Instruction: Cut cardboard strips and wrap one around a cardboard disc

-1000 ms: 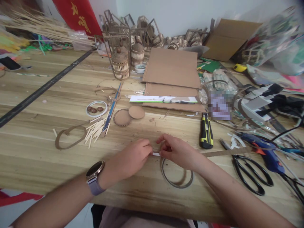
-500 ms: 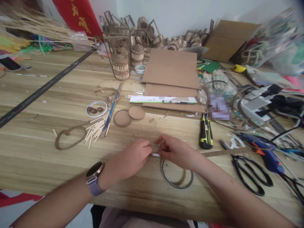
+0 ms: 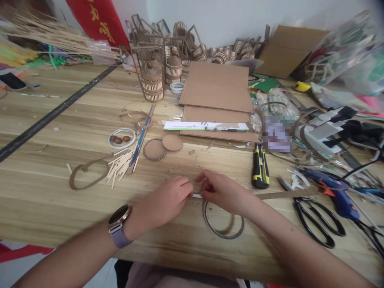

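Observation:
My left hand point(image 3: 171, 196), with a watch at the wrist, is closed on one end of a small white strip point(image 3: 197, 196) just above the table. My right hand point(image 3: 220, 190) pinches the strip's other end between thumb and fingers, its index finger curved above. Below my right hand a round ring point(image 3: 223, 236) of brown and grey strip lies on the table, partly covered by that hand. A long brown strip point(image 3: 279, 194) runs out to the right from behind my right forearm.
Nearby lie a yellow-black cutter point(image 3: 261, 168), black scissors point(image 3: 318, 220), a blue glue gun point(image 3: 342, 196), two cardboard discs point(image 3: 172, 143), thin sticks point(image 3: 120, 166) and a brown loop point(image 3: 78, 184). Cardboard sheets point(image 3: 216, 86) and small woven lanterns point(image 3: 152, 82) stand farther back.

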